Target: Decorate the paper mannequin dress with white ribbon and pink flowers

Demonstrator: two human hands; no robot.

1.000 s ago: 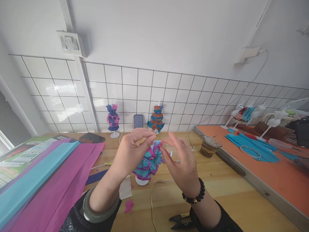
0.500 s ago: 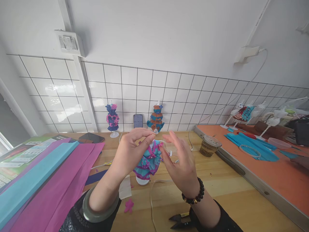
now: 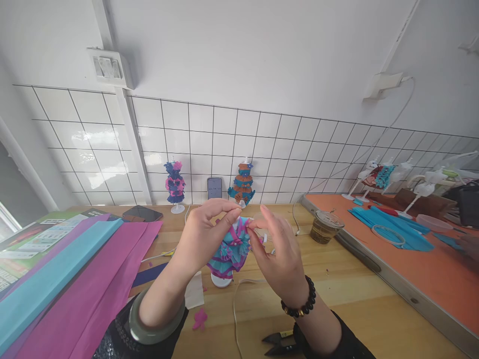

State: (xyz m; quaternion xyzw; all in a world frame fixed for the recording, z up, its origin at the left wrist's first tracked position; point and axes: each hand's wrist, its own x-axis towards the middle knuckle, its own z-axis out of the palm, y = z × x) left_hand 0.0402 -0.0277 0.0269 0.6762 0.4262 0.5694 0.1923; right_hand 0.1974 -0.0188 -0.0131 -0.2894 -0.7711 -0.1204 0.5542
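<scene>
A small dress form wears a ruffled crepe-paper dress point(image 3: 234, 249) in light blue and pink-purple, and its white round base point(image 3: 221, 280) rests on the wooden table. My left hand point(image 3: 207, 229) pinches the white top of the dress form point(image 3: 242, 204), thumb against forefinger. At the dress's right shoulder, the thumb and forefinger of my right hand point(image 3: 279, 247) are closed on the pink edge of the paper. The remaining right fingers are raised. Below the dress lies a pink paper flower point(image 3: 199, 319), and black snips point(image 3: 279, 343) lie near my right wrist.
Pink and blue crepe-paper sheets point(image 3: 93, 269) cover the left side. Two dressed forms, a dark-blue one point(image 3: 174, 184) and a brown-and-teal one point(image 3: 243, 182), stand by the wall around a phone point(image 3: 214, 188). A lidded cup point(image 3: 326, 227) sits beside the orange table point(image 3: 404, 269).
My right forefinger has come down to meet the thumb on the dress's shoulder edge. The left hand keeps its pinch in nearly the same place.
</scene>
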